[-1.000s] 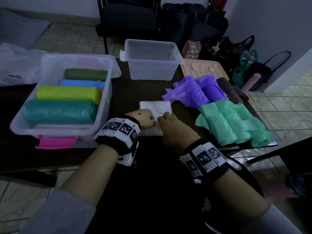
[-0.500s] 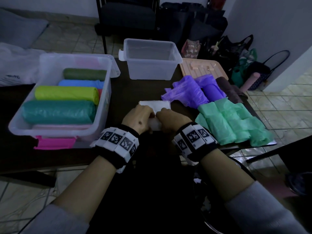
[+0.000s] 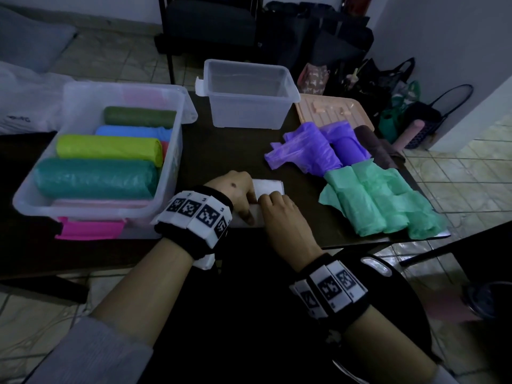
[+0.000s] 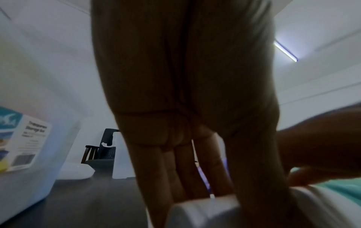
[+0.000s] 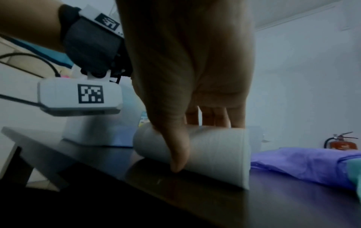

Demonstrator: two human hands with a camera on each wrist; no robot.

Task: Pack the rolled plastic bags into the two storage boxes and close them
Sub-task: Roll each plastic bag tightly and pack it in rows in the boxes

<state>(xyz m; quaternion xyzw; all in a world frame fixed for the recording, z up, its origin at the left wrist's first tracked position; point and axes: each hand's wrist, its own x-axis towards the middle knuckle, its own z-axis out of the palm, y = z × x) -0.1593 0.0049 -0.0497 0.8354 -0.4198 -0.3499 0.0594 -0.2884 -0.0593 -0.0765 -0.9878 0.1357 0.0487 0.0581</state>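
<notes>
Both hands work on one white rolled plastic bag (image 3: 267,187) lying on the dark bench (image 3: 235,151): the left hand (image 3: 238,194) and the right hand (image 3: 282,214) each curl fingers and thumb around it. Left of this roll, the large clear storage box (image 3: 177,151) already contains several coloured rolls and seems nearly full. Behind the roll, the small clear storage box (image 3: 288,87) has nothing inside. To its right, loose green bags (image 3: 374,200) and purple bags (image 3: 313,148) wait. Both boxes are without lids; I judge about half remains.
</notes>
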